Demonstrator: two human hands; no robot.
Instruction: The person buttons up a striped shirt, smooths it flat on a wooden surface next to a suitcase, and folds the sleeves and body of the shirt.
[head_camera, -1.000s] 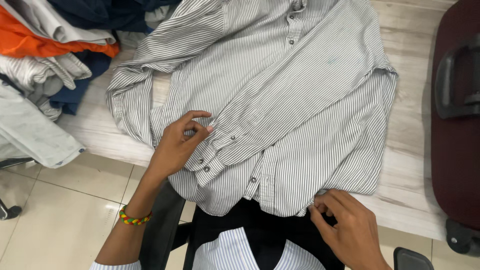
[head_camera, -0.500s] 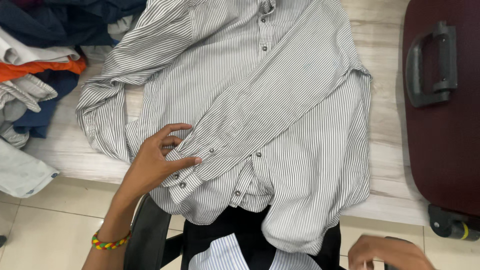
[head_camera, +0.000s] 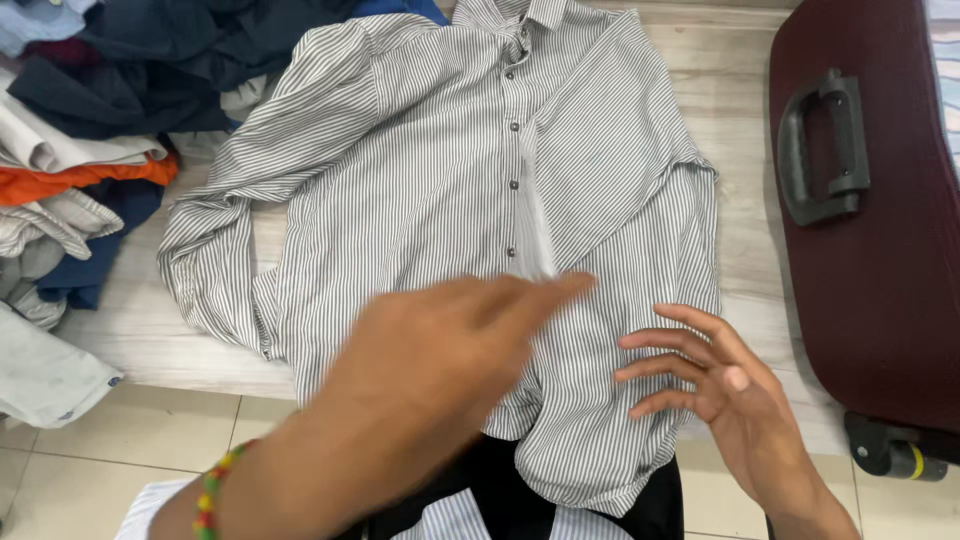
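Observation:
A grey-and-white striped button-up shirt lies face up on a pale wooden table, its hem hanging over the near edge. My left hand is blurred, stretched across the lower front of the shirt with fingers pointing right toward the button placket; it seems to carry the sleeve, but the blur hides the grip. My right hand hovers open, fingers spread, at the shirt's lower right side. The other sleeve lies bunched at the left.
A heap of clothes in navy, orange, white and grey covers the table's left end. A maroon suitcase with a black handle lies at the right. Tiled floor shows below the table edge.
My left hand swept from the sleeve cuff at the lower left across to the middle of the shirt. The sleeve no longer lies diagonally over the front. My right hand rose to the shirt, fingers spread.

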